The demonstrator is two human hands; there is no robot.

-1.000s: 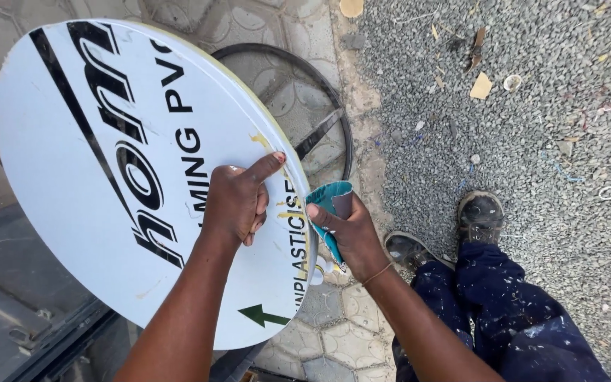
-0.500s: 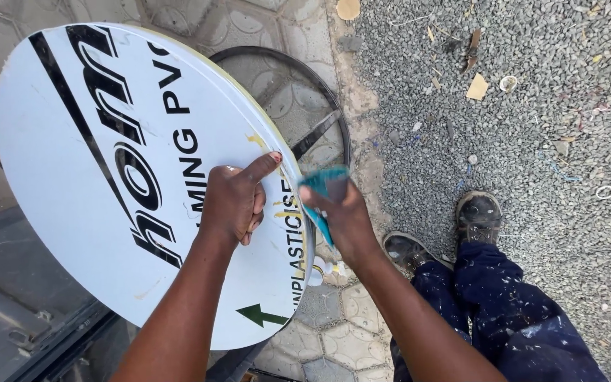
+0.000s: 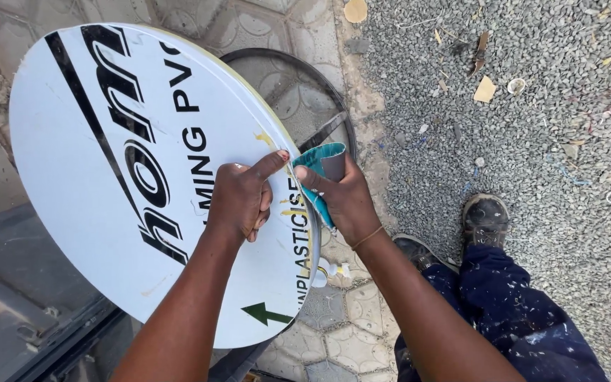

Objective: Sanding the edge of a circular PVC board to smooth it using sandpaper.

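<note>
A large round white sign board (image 3: 93, 212) with black lettering and a green arrow stands tilted in front of me. My left hand (image 3: 238, 198) rests on its face near the right rim, fingers curled and the thumb stretched toward the edge. My right hand (image 3: 344, 198) grips a folded piece of teal sandpaper (image 3: 319, 166) and presses it against the sign's yellowish rim, close to the left thumb.
A dark metal hoop (image 3: 298, 85) lies on the patterned paving behind the sign. Grey gravel (image 3: 532, 106) with scraps of litter fills the right side. My paint-spattered blue trousers (image 3: 525, 318) and worn shoes (image 3: 486, 216) are at lower right. A dark frame (image 3: 30, 318) sits lower left.
My right hand has slid the teal sandpaper along the sign's rim, down and then back up. The left hand has stayed on the sign face.
</note>
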